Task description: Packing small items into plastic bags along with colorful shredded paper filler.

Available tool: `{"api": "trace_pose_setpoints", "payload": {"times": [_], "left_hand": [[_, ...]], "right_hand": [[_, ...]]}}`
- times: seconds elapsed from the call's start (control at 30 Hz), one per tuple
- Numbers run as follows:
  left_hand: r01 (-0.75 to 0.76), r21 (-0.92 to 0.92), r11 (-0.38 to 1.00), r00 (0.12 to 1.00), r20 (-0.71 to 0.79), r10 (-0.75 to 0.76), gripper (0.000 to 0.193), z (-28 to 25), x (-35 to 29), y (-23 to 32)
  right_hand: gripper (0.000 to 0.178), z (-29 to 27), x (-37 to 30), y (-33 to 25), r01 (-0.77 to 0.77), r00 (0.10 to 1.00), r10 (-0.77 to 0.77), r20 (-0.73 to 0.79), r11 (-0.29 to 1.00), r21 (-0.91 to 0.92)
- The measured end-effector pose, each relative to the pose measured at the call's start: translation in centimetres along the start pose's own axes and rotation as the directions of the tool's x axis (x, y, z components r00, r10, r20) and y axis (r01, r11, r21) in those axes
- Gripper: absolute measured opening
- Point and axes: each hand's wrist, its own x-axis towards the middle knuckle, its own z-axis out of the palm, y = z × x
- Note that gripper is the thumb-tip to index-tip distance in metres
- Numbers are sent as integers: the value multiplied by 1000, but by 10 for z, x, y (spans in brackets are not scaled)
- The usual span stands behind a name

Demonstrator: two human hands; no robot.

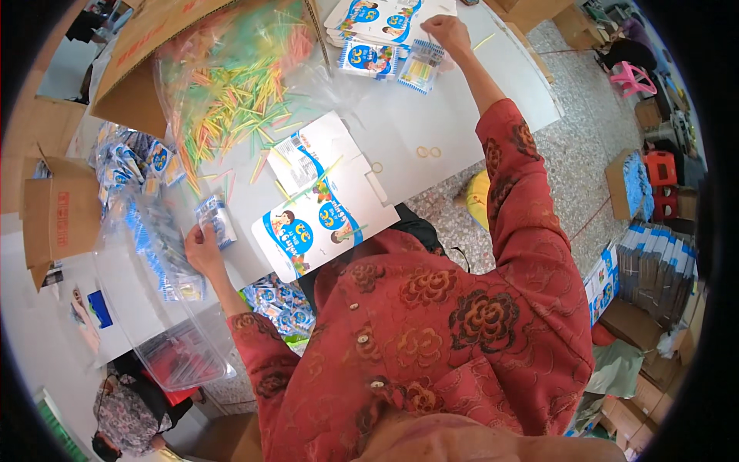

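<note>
My left hand (203,251) pinches a small blue-and-white packet (216,221) at the table's left front edge. My right hand (449,35) is at the far side, fingers curled at the stack of flat printed cartons (373,25). Just below its fingertips lies a clear-faced packet (419,68); whether they grip it, I cannot tell. Another blue-and-white packet (368,60) lies to its left. A flattened white-and-blue carton (323,204) rests in front of me, with several thin coloured sticks (328,174) across it.
A tipped cardboard box (131,69) holds a clear bag of thin coloured sticks (246,100), spilling onto the table (369,115). Packets (127,158) are heaped at left beside a clear plastic tub (185,358). Rubber bands (428,152) lie near the right edge. Stacked cartons (654,262) stand far right.
</note>
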Motion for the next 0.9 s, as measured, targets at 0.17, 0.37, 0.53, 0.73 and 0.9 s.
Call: {"api": "trace_pose_setpoints", "payload": {"times": [0.17, 0.37, 0.53, 0.73, 0.9], "left_hand": [[71, -155, 985, 996, -48, -80, 29, 3, 1, -9], [20, -68, 997, 975, -219, -35, 29, 7, 2, -13], [126, -248, 961, 968, -183, -174, 24, 8, 1, 9], [151, -284, 947, 965, -163, -203, 21, 0, -2, 7], [-32, -125, 992, 958, -288, -6, 21, -10, -2, 15]], "right_hand": [[23, -31, -18, -36, 85, 992, -8, -122, 761, 643], [14, -43, -101, -125, 182, 855, -514, 69, 422, 888], [10, -1, -167, -197, 146, 703, -664, 257, 488, 861], [14, 61, -186, -261, 334, 597, -791, 132, 395, 856], [18, 68, -201, -289, 438, 617, -777, 125, 471, 766]]}}
